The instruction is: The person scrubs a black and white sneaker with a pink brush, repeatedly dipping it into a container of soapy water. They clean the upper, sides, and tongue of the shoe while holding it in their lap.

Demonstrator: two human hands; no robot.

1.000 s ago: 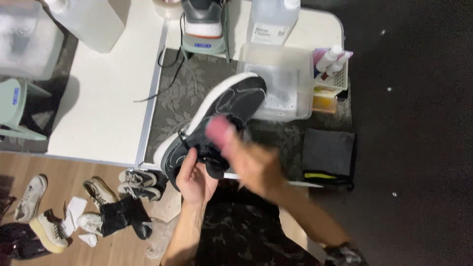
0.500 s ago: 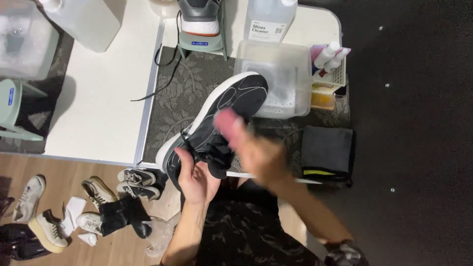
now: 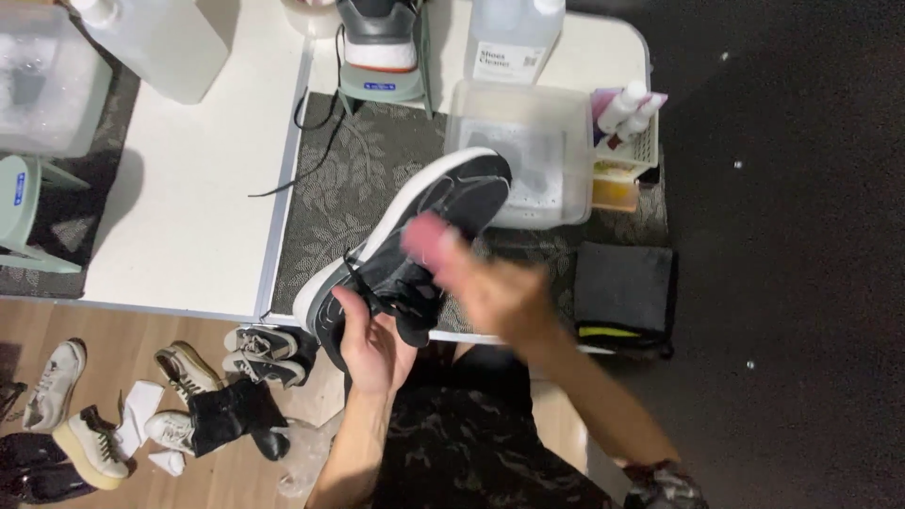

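A black sneaker (image 3: 443, 207) with a white sole is held tilted above the patterned mat (image 3: 330, 179), toe pointing to the upper right. My left hand (image 3: 370, 344) grips its heel from below. Over the laces, my right hand (image 3: 490, 292) is blurred by motion and holds a small pink object (image 3: 426, 240) against the shoe's upper; what the object is cannot be made out.
A clear plastic tub (image 3: 528, 155) sits behind the shoe, with small bottles in a basket (image 3: 632, 132) and a folded dark cloth (image 3: 624, 292) to its right. A cleaner bottle (image 3: 514, 38) and another sneaker on a stand (image 3: 382, 42) are at the back. Several shoes (image 3: 189, 377) lie on the wooden floor.
My right hand with the pink object has shifted slightly along the shoe's upper. The sneaker and my left hand stay in about the same place.
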